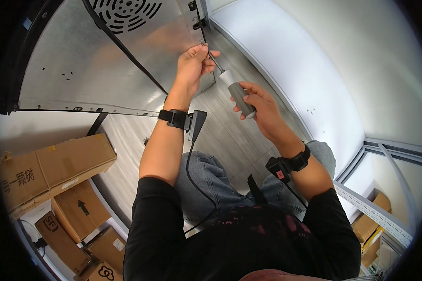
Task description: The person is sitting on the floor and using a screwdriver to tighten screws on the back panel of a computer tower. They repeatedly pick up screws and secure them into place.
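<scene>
My right hand (pixel 258 104) is wrapped round the grey handle of a screwdriver (pixel 240 97) with a white collar. Its metal shaft slants up and left toward the edge of a large silver metal panel (pixel 126 70). Beside that edge, my left hand (pixel 194 62) is closed with thumb and forefinger pinched near the screwdriver's tip. Whether those fingers hold the shaft end or a small screw is hidden. Vent slots (pixel 128 11) pierce the panel's upper part, and a black cable (pixel 126 54) runs down across it.
Several cardboard boxes (pixel 75 164) stand at the lower left. A white wall panel (pixel 309 70) rises on the right, beside a perforated metal shelf frame (pixel 375 206). Black devices are strapped to both wrists, and a cable (pixel 192 173) trails from the left one (pixel 198 125).
</scene>
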Action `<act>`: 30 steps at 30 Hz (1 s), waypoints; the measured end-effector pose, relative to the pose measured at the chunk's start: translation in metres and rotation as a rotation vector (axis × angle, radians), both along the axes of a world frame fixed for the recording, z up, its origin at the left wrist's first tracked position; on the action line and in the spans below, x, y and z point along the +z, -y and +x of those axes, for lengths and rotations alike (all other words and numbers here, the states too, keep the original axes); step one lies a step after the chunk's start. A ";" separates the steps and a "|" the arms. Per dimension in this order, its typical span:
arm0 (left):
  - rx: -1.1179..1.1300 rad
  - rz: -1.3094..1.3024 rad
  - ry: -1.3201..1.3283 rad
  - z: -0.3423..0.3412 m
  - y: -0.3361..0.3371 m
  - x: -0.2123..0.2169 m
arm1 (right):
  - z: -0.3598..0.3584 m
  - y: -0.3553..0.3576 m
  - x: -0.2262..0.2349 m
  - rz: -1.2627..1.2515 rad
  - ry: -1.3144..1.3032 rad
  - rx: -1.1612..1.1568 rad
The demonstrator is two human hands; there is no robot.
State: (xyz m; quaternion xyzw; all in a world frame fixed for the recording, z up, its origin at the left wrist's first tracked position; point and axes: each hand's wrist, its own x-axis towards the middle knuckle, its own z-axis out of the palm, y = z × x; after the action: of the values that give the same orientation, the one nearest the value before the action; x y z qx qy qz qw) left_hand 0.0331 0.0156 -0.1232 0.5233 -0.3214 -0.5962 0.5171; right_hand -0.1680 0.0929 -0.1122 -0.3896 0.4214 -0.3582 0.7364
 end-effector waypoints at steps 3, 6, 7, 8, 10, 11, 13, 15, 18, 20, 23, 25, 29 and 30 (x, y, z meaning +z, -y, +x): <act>0.048 0.012 0.012 -0.005 0.000 0.002 | 0.000 0.000 0.003 0.005 0.012 -0.006; 0.083 0.015 0.025 -0.008 0.002 0.000 | 0.001 0.001 0.003 0.013 0.030 -0.016; 0.092 0.015 0.026 -0.008 0.003 -0.001 | 0.001 0.001 0.003 0.015 0.037 -0.019; 0.100 0.019 0.031 -0.009 0.003 -0.001 | 0.002 0.001 0.003 0.019 0.036 -0.021; 0.116 0.028 0.040 -0.011 0.003 0.000 | 0.001 0.002 0.003 0.027 0.036 -0.024; 0.117 0.024 0.037 -0.011 0.003 -0.001 | 0.001 0.002 0.004 0.025 0.036 -0.023; 0.119 0.015 0.031 -0.011 0.003 -0.003 | 0.001 0.002 0.004 0.019 0.037 -0.022; 0.122 0.019 0.032 -0.011 0.004 -0.003 | 0.001 0.002 0.004 0.011 0.046 -0.026; 0.129 0.021 0.024 -0.012 0.004 -0.002 | 0.000 0.005 0.002 0.025 0.062 -0.024; 0.133 0.021 0.024 -0.012 0.004 -0.001 | 0.000 0.006 0.001 0.036 0.068 -0.021; 0.133 0.024 0.030 -0.012 0.004 -0.001 | 0.001 0.005 0.002 0.008 0.000 -0.018; 0.127 0.028 0.026 -0.012 0.004 -0.002 | 0.002 0.004 0.002 -0.060 -0.136 -0.019; 0.108 0.044 0.042 -0.013 0.004 0.003 | 0.003 0.001 -0.004 -0.385 -0.367 -0.035; 0.102 0.050 0.048 -0.014 0.004 0.004 | 0.004 0.001 -0.004 -0.437 -0.415 -0.045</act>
State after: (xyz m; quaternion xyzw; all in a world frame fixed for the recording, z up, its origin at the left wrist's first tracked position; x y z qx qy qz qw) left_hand 0.0195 0.0117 -0.1189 0.5660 -0.2918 -0.5641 0.5257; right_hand -0.1643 0.0918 -0.1158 -0.5942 0.4845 -0.3695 0.5250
